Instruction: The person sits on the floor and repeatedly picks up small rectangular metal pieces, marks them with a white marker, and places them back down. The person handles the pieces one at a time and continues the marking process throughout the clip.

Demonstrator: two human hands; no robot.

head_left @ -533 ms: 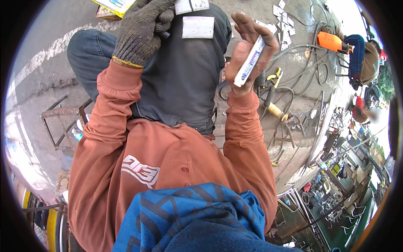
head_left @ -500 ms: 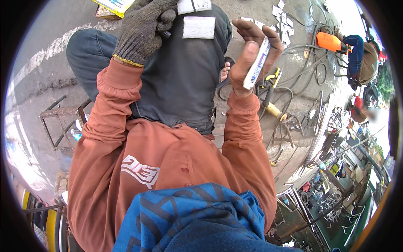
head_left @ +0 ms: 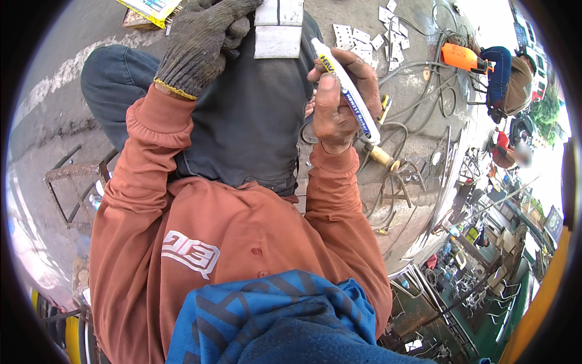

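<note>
My left hand [head_left: 203, 45], in a dark knitted work glove with a yellow cuff edge, is curled near the top of the picture. A small dark end sticks out below its fingers; I cannot make out what it is. Just right of the glove, a pale flat plate [head_left: 277, 42] rests on my dark trousers, against a second plate [head_left: 290, 13] with a dark line drawn across it. My bare right hand [head_left: 345, 100] is closed around a white marker pen [head_left: 357, 109], held slantwise, its pale tip toward the plates.
Several white plates with holes [head_left: 344, 36] lie on the ground ahead, beside looping cables [head_left: 418, 64]. A yellow-and-black tool shows past my right hand. At the left stands a rusty metal frame [head_left: 76, 170]. On the right a person [head_left: 515, 85] sits near an orange object [head_left: 459, 57].
My right hand has moved left and turned the marker so its tip points up toward the plates. The fingers have closed around it. The whole view has shifted slightly.
</note>
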